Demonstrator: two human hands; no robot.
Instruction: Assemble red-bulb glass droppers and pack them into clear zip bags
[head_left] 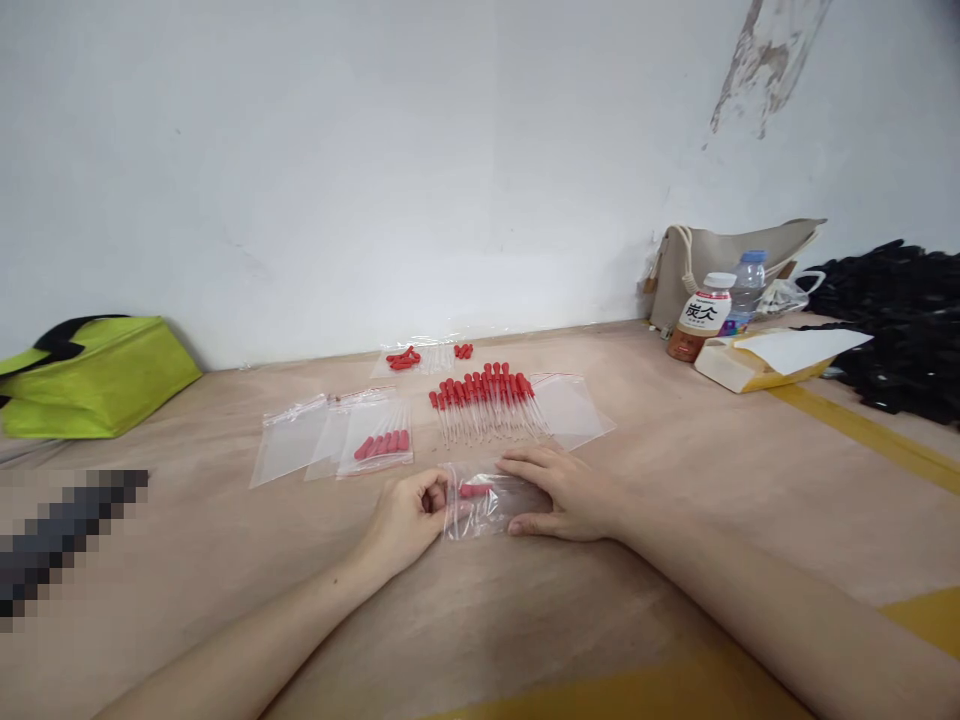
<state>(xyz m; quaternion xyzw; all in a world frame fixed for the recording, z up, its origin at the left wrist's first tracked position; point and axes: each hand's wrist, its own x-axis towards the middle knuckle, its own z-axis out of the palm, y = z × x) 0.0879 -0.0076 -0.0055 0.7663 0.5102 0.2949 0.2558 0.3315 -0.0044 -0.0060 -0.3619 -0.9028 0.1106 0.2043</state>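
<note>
Just below frame centre, the left hand (411,512) holds a clear bag (491,515), the right hand (568,493) spread at its right end; apparently a red bulb (475,490) lies inside.

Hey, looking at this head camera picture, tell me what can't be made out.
All in the head view:
Clear bag, right end: hidden by the right hand.
Left hand, fingertips: unclear through the bag's shiny plastic.
Red-topped droppers, exact count: small and overlapping.
Dark shape: pixelated, cut off by the left edge.
Black pile, full extent: cut off by the right edge.
</note>
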